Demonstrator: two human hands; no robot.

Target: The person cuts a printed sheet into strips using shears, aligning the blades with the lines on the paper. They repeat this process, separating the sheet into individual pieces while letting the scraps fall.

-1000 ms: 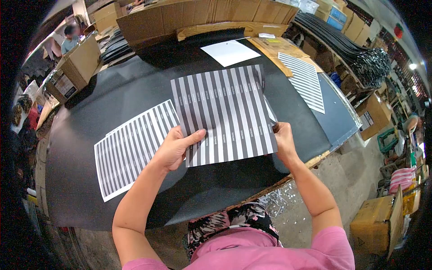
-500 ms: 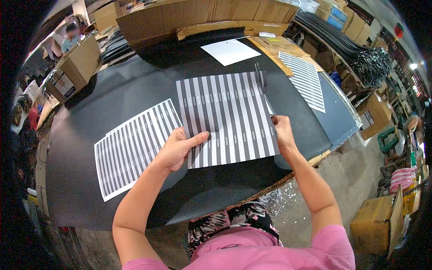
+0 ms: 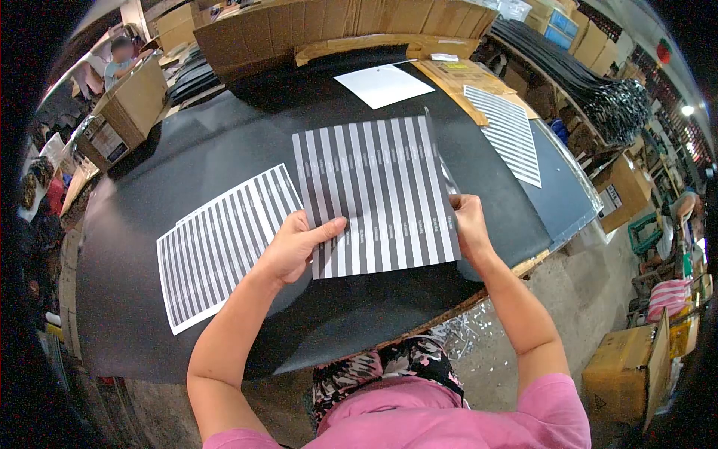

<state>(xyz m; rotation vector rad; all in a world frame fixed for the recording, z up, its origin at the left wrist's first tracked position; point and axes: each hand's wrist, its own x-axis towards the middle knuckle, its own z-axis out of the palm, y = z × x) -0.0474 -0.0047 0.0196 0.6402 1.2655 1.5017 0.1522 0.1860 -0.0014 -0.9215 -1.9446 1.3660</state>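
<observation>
A sheet with black and white stripes and small printed words (image 3: 374,202) is held up over the black table covering. My left hand (image 3: 303,243) is closed on its lower left part, thumb on the front and fingers behind. At the sheet's right edge, my right hand (image 3: 470,224) is closed on what appear to be scissors; a narrow shiny piece (image 3: 449,181) shows just above the fingers, and the handles are hidden. A thin upright sliver rises along that edge. Left of my left hand lies a stack of similar striped sheets (image 3: 224,247).
A white sheet (image 3: 383,86) and another striped sheet (image 3: 508,135) lie toward the back. Cardboard (image 3: 344,34) stands along the far edge. Boxes (image 3: 628,367) stand at the right, with pale scraps (image 3: 467,329) on the floor. Another person (image 3: 120,60) is at the far left.
The dark curled loop at the sheet's upper right is gone, and the right edge looks narrower. My right hand has shifted very slightly; my left hand stays in place.
</observation>
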